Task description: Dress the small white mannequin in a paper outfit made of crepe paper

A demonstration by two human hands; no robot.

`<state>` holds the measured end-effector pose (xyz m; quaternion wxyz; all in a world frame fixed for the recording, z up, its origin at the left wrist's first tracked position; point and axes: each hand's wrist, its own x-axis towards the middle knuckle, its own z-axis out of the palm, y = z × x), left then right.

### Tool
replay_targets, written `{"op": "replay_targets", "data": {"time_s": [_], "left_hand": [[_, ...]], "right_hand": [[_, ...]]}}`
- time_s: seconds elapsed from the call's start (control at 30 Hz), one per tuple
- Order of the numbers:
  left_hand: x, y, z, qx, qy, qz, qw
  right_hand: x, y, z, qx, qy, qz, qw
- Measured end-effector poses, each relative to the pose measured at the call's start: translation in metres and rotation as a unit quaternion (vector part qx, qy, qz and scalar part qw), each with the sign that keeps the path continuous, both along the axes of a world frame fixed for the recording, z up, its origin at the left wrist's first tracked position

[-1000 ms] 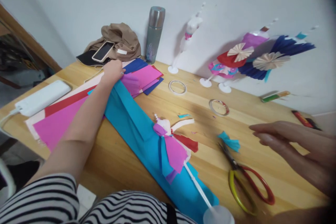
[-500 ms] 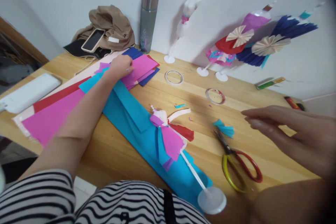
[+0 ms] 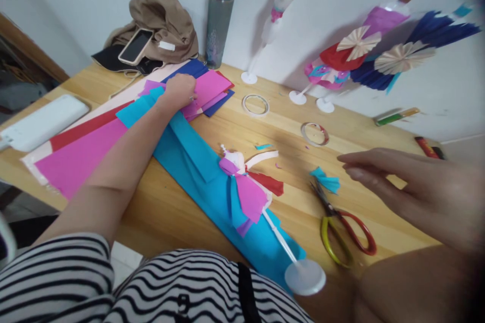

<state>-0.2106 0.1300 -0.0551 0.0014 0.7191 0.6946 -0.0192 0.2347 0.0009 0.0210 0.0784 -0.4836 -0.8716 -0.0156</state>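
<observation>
My left hand [image 3: 181, 90] reaches far across the wooden table [image 3: 159, 222] and lies on a stack of coloured paper sheets [image 3: 206, 92], fingers curled against the magenta top sheet. A long cyan paper strip [image 3: 197, 166] runs under my forearm toward me. On it lies a small doll form on a white stand [image 3: 250, 197], dressed in magenta, cyan and red paper. My right hand [image 3: 409, 186] hovers open above the table, fingers stretched leftward, nearest to the red and yellow scissors [image 3: 343, 229] and a small cyan paper fan [image 3: 326, 180].
Two tape rolls [image 3: 255, 105] [image 3: 315, 133] lie mid-table. Dressed paper figures [image 3: 364, 55] and a bare white mannequin [image 3: 278, 5] stand by the wall, next to a steel flask [image 3: 220, 10]. A phone [image 3: 135, 46] rests on a tan cloth; a white box [image 3: 41, 121] sits at left.
My left hand slid a little rightward over the paper stack, lifting cyan and purple edges. My right hand drifted slightly left and down toward the scissors. The view tilted a bit.
</observation>
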Motion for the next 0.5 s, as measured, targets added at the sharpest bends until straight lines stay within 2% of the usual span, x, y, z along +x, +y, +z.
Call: {"op": "replay_targets", "data": {"time_s": [0.17, 0.37, 0.5], "left_hand": [[-0.002, -0.001, 0.010, -0.009, 0.001, -0.011, 1.000], [-0.013, -0.006, 0.043, -0.050, 0.012, -0.067, 0.996], [-0.017, -0.010, 0.056, -0.101, -0.046, -0.079, 0.991]], "right_hand": [[-0.012, 0.001, 0.004, 0.027, 0.023, 0.041, 0.999], [-0.018, 0.001, 0.006, 0.041, 0.026, 0.058, 0.997], [-0.017, 0.002, 0.007, 0.028, 0.037, 0.059, 0.997]]}}
